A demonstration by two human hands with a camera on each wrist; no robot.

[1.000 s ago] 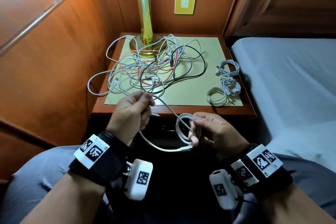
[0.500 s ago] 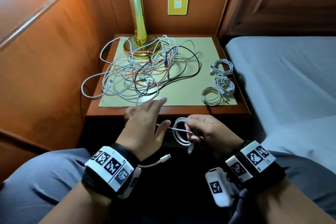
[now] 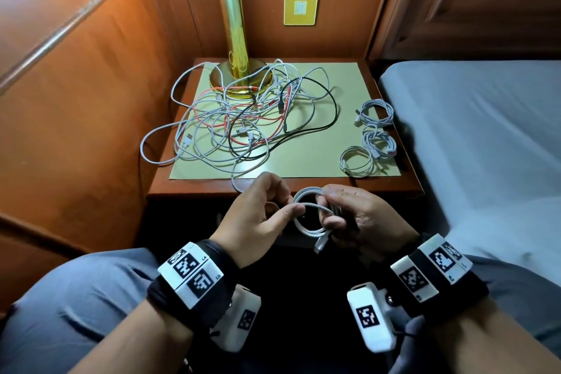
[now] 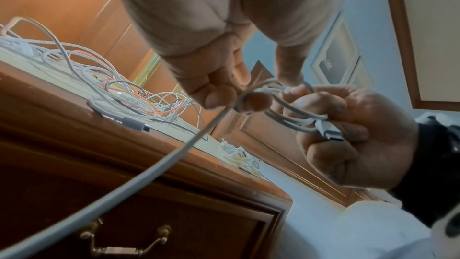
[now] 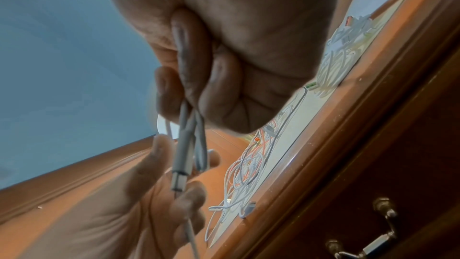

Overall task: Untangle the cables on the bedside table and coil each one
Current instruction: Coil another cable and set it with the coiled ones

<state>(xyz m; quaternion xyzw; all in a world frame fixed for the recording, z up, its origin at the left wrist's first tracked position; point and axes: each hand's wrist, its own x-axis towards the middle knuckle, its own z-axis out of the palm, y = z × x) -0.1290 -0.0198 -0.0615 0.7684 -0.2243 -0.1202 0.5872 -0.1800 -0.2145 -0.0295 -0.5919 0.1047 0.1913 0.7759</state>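
A white cable coil (image 3: 306, 215) hangs in front of the bedside table (image 3: 394, 185), held between both hands. My right hand (image 3: 337, 209) grips the bundled loops (image 4: 293, 119), and the cable's plug (image 3: 321, 245) sticks out below its fingers. My left hand (image 3: 282, 203) pinches the free strand (image 4: 199, 137) at the coil's left side. A tangle of white, red and black cables (image 3: 243, 124) lies on the table's green mat (image 3: 334, 158). Three coiled white cables (image 3: 368, 136) sit at the mat's right edge.
A brass lamp (image 3: 232, 39) stands at the back of the table, its base among the tangled cables. Wood panelling rises to the left and behind. A bed (image 3: 485, 130) with a grey sheet lies to the right. A drawer with a metal handle (image 4: 119, 247) sits below the tabletop.
My left hand went from open beside the coil to pinching the strand at it. The loose plug end that hung below has been drawn up. The coil sits tighter in my right hand.
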